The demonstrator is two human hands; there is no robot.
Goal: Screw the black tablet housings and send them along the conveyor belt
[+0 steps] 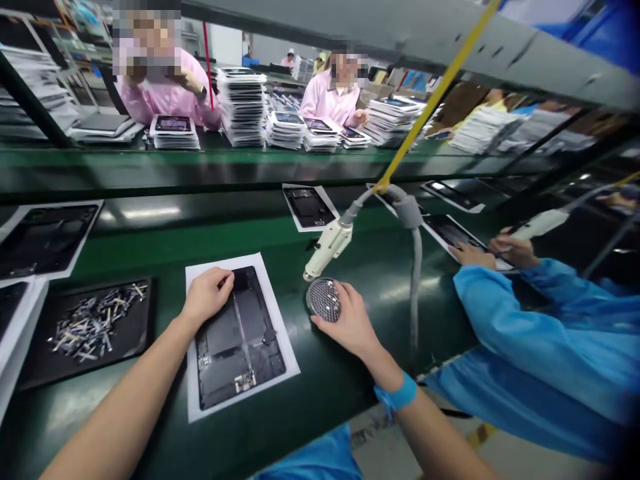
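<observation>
A dark open tablet chassis (239, 340) lies on a white sheet (280, 333) on the green bench in front of me. My left hand (206, 295) rests on its upper left corner, fingers curled with the tips pressed on the frame. My right hand (347, 323) is wrapped round a small round perforated dish (324, 299) that sits on the bench to the right of the chassis. A white electric screwdriver (327, 245) hangs from a cable just above that dish.
A black tray of small metal parts (95, 323) sits at my left. More chassis on white sheets (307, 207) lie on the conveyor behind. A co-worker in a blue sleeve (530, 313) works at my right. Two people in pink sit across, among stacks of tablets (243, 107).
</observation>
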